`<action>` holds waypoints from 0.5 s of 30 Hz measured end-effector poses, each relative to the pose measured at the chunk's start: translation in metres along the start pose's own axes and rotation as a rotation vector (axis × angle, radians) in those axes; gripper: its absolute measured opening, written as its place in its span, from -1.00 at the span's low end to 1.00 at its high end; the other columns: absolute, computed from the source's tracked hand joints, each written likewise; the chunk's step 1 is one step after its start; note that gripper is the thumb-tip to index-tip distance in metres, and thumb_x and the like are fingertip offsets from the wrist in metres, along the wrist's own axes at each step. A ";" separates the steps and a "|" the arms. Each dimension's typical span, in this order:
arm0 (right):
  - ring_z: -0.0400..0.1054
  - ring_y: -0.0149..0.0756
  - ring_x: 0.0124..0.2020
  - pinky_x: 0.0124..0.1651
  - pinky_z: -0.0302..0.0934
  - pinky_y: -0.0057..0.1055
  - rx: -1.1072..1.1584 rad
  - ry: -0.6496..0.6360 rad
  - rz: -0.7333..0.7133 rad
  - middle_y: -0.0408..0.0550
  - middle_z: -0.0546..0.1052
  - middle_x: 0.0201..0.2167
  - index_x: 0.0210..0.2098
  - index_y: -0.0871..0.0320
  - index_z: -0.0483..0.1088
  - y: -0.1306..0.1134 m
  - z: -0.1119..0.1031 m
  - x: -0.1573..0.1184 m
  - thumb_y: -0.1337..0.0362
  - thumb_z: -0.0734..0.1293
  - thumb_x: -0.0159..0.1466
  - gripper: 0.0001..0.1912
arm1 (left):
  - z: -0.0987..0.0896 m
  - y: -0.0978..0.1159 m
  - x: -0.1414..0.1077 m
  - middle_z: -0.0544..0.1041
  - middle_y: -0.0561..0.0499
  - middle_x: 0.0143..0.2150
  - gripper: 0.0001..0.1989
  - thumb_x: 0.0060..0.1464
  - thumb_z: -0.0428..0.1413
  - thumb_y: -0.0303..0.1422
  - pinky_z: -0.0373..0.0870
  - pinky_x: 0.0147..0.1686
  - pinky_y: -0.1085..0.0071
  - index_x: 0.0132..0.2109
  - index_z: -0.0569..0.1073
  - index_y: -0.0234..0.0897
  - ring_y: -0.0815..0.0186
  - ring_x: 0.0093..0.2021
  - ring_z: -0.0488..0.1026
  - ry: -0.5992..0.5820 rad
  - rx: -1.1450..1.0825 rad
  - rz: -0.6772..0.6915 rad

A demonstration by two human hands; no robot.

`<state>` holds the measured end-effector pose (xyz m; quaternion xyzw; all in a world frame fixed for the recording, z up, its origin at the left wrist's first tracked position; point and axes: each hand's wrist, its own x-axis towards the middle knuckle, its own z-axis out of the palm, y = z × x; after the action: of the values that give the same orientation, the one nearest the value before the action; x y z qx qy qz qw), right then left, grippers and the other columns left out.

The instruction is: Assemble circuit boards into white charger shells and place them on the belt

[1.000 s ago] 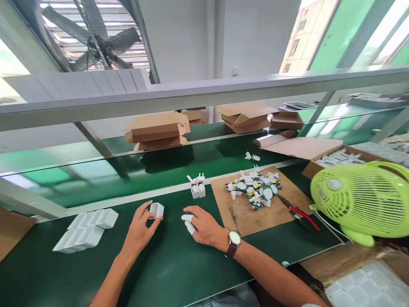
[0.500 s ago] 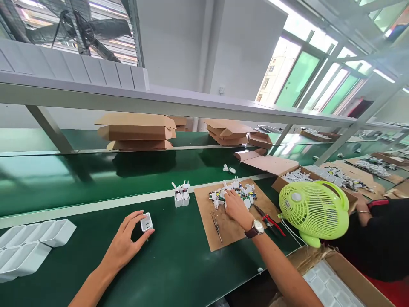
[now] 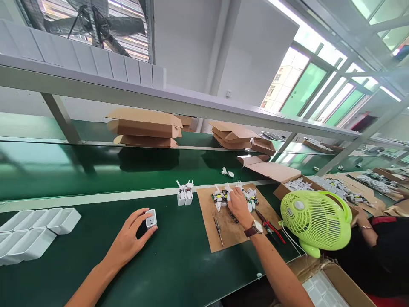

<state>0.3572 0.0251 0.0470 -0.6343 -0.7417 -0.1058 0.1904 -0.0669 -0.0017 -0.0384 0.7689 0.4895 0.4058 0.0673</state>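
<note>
My left hand [image 3: 129, 236] holds a small white charger housing [image 3: 151, 218] between thumb and fingers, just above the green table [image 3: 166, 264]. My right hand [image 3: 239, 205], with a watch on the wrist, has its fingers closed on a white piece [image 3: 228, 190] at the pile of small electronic parts [image 3: 252, 196] on a brown cardboard sheet [image 3: 207, 230]. Tweezers [image 3: 218, 229] and red-handled pliers [image 3: 270, 224] lie on that sheet. Two white housings [image 3: 185, 198] with parts sticking out of them stand between my hands.
White trays [image 3: 35, 238] sit at the far left. A green fan [image 3: 315, 219] stands at the right, near a box of white parts [image 3: 297, 185]. An open carton [image 3: 345, 279] is at the lower right, beside another person's arm [image 3: 367, 230]. A shelf beam [image 3: 191, 102] crosses above.
The view has shifted and tilted slightly. My right hand has its fingers on a white piece that now shows above the pile. My left hand still holds the housing.
</note>
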 end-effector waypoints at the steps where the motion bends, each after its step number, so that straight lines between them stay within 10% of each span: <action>1: 0.34 0.01 0.03 0.13 0.26 -0.06 0.034 0.030 0.010 0.20 0.54 -0.06 -0.11 0.22 0.42 0.001 -0.001 0.003 0.58 0.17 0.10 -0.59 | 0.001 0.000 -0.001 0.50 -0.09 0.19 -0.57 0.27 0.06 0.05 0.57 0.05 0.20 0.07 0.50 -0.11 0.08 0.13 0.52 0.000 -0.007 -0.007; 7: 0.50 -0.20 -0.01 0.07 0.43 -0.18 0.490 0.083 0.090 0.06 0.59 -0.02 0.15 0.12 0.36 -0.011 -0.009 0.019 0.43 0.15 0.28 -0.53 | 0.001 0.002 -0.001 0.49 -0.08 0.20 -0.54 0.26 0.07 0.04 0.54 0.10 0.17 0.16 0.43 -0.09 0.07 0.16 0.51 -0.018 -0.039 -0.055; 11: 0.57 -0.19 -0.06 0.00 0.49 -0.22 0.936 -0.344 -0.046 0.01 0.64 -0.08 0.16 0.09 0.38 -0.063 -0.002 0.002 0.34 0.24 0.31 -0.57 | 0.000 0.007 0.001 0.49 -0.08 0.20 -0.50 0.26 0.07 0.04 0.53 0.12 0.16 0.21 0.38 -0.10 0.07 0.17 0.50 -0.020 -0.048 -0.082; 15: 0.59 -0.26 -0.21 -0.15 0.50 -0.40 0.785 -0.575 -0.302 -0.11 0.66 -0.12 0.09 0.03 0.47 -0.115 0.005 -0.009 0.37 0.30 0.35 -0.66 | 0.000 0.008 -0.001 0.48 -0.08 0.19 -0.50 0.26 0.07 0.04 0.54 0.09 0.17 0.21 0.37 -0.09 0.08 0.14 0.52 -0.016 -0.040 -0.087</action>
<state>0.2450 -0.0010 0.0486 -0.4042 -0.8315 0.3333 0.1849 -0.0610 -0.0064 -0.0346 0.7486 0.5137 0.4060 0.1039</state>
